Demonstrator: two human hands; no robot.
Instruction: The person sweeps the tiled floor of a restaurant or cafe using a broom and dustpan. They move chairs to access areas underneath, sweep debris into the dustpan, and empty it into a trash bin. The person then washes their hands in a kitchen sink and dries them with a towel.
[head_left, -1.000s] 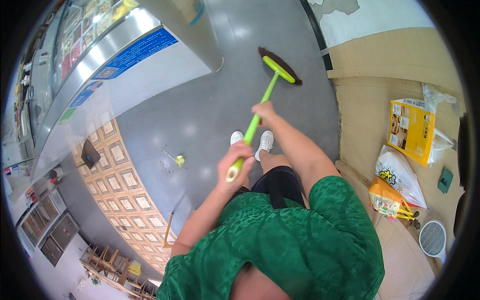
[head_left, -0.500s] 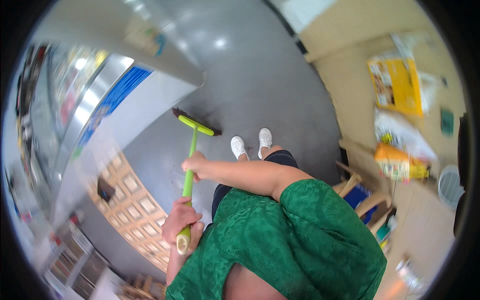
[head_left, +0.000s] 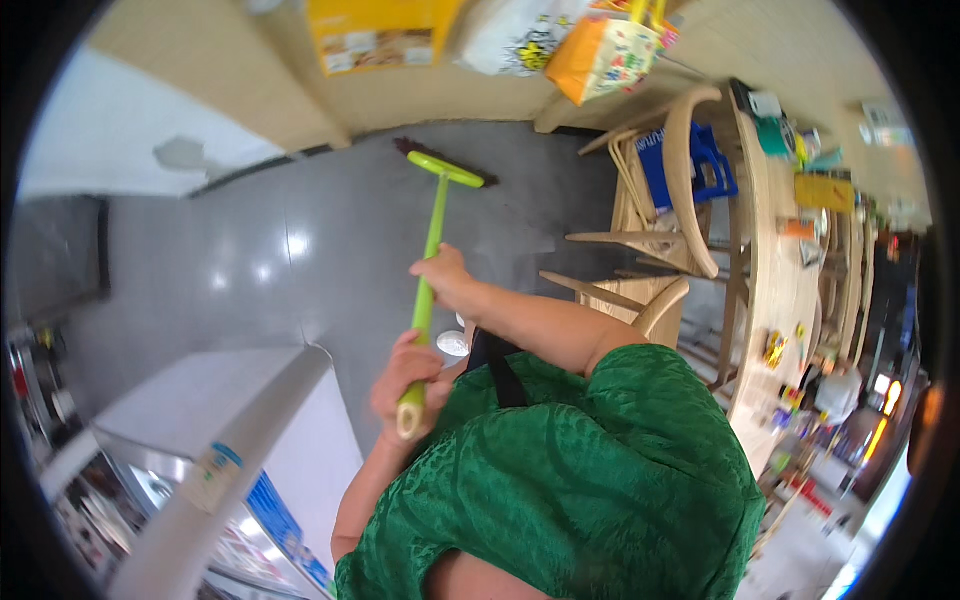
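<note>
Both of my hands are wrapped round the lime-green handle of a broom (head_left: pixel 445 170). My left hand (head_left: pixel 403 375), slightly blurred, is closed near the handle's pale top end, close to my green top. Farther down the handle, my right hand (head_left: pixel 447 272) is closed round it, with the forearm reaching across from the right. The broom's wide green head and dark bristles are down at the grey floor (head_left: pixel 340 235), just short of a beige panel. One white shoe (head_left: pixel 453 343) shows partly beside the handle.
On the right are wooden chairs (head_left: pixel 683 190), one with a blue item (head_left: pixel 690 165) on it, and a long wooden table (head_left: pixel 765 255). Bags, including an orange one (head_left: pixel 590 55), are at the top. A white cabinet (head_left: pixel 315 420) and a pale post (head_left: pixel 250 440) stand lower left.
My body and view have turned to the right, so the cabinet now lies lower left and the chairs show fully. The broom has swung round with me; both hands keep hold of it.
</note>
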